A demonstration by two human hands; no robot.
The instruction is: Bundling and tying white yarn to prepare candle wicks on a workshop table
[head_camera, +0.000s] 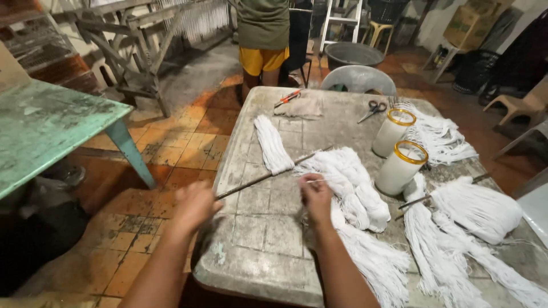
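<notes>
Left hand [194, 205] fingers closed round near end of thin metal rod [268, 175] lying across worn table [257, 239]; right hand [315, 194] pinches white string bundle [348, 182] on rod, beside two candle jars [399, 165]

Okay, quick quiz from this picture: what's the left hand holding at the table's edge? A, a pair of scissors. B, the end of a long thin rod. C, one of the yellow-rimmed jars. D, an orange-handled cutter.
B: the left hand grips the near end of the thin rod, which runs up across the table under a bundle of white strings; the scissors lie far off.
</notes>
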